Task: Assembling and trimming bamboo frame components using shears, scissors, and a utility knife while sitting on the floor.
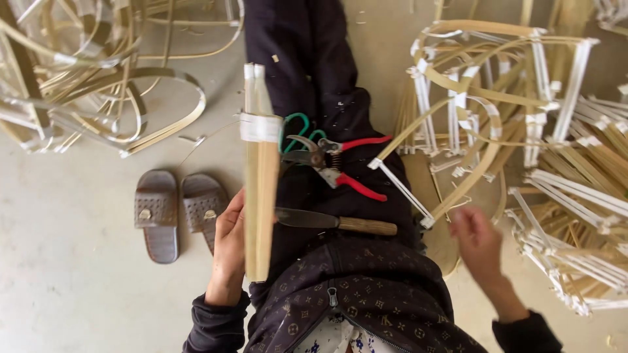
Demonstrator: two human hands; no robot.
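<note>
The left hand (230, 252) is clasping a bundle of bamboo strips (260, 196), fingers pressed around its lower end; the bundle is pointing toward twelve o'clock, bound with white tape near the top. The right hand (477, 245) is hovering blurred at four o'clock, its grip unreadable. Red-handled pruning shears (333, 168) and a wooden-handled knife (333, 222) are lying on the lap beside the bundle.
</note>
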